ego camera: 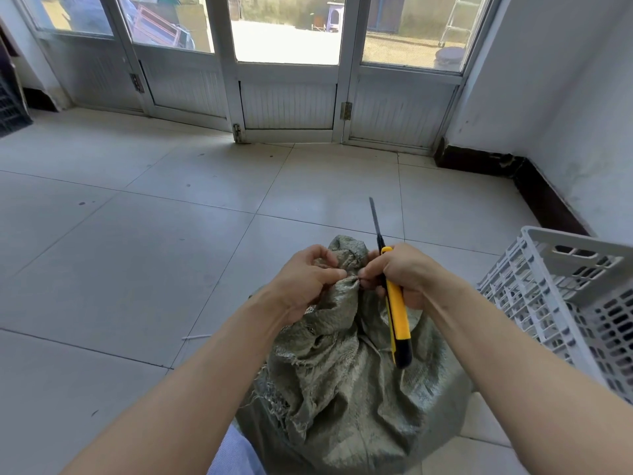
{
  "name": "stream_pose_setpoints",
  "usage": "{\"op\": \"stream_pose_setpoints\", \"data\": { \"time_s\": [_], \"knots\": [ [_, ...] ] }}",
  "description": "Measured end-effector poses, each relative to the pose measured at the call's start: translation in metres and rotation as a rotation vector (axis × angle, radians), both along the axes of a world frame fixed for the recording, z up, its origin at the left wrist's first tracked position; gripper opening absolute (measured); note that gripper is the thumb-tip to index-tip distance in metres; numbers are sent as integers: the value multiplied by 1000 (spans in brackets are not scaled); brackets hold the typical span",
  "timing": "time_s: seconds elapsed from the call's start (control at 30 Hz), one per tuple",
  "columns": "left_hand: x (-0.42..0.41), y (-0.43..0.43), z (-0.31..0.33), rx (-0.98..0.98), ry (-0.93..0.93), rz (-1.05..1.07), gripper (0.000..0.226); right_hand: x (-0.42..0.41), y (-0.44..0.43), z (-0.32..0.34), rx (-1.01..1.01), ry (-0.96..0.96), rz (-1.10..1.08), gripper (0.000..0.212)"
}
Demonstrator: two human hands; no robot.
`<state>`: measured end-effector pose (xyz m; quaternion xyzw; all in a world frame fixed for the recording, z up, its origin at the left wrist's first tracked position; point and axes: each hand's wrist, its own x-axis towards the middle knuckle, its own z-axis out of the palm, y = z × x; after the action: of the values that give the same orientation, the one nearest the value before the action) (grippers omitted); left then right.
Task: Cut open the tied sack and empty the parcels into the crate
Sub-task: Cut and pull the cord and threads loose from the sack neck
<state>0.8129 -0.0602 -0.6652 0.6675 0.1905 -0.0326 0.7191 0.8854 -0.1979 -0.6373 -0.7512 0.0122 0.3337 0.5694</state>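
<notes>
A grey-green woven sack (346,382) stands on the tiled floor right in front of me, its neck bunched at the top. My left hand (305,279) grips the gathered neck from the left. My right hand (400,272) holds a yellow and black utility knife (397,317) with its blade pushed out and pointing up and away, while its fingertips pinch at the tie on the neck. A white slatted plastic crate (568,303) stands to the right of the sack. No parcels are visible.
Glass double doors (287,63) with white frames close off the far side. A white wall with a dark skirting board (548,197) runs along the right. A dark crate (10,104) sits at the far left. A short white strand (197,337) lies on the floor tiles (137,252).
</notes>
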Motion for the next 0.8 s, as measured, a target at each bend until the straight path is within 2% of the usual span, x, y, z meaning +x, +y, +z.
{"op": "stream_pose_setpoints", "data": {
  "time_s": [0.1, 0.2, 0.3, 0.4, 0.47, 0.57, 0.63, 0.8],
  "knots": [
    [0, -2, 3, 20, -24, -19, 19, 1, -1, -2, 37, 62, -23, 28],
    [0, -4, 5, 55, -47, 4, 5, 0, -2, -2, 70, 66, -22, 24],
    [0, -5, 5, 280, -68, -54, 24, 0, -2, -1, 76, 21, -6, 12],
    [1, -4, 3, 388, -31, -44, 10, 2, -1, -2, 43, -56, 10, 12],
    [2, 1, 2, 321, 4, -12, 5, 4, 0, -5, 19, -148, -36, 15],
    [0, 5, 5, 116, 41, -16, 13, 6, 1, -8, 40, -228, -30, 22],
    [-1, 5, 7, 14, 32, -31, 21, 3, 3, -6, 33, -213, 33, 29],
    [-3, 9, 7, -101, 42, -57, 30, -1, 5, -8, -24, -217, 57, 20]
  ]
}}
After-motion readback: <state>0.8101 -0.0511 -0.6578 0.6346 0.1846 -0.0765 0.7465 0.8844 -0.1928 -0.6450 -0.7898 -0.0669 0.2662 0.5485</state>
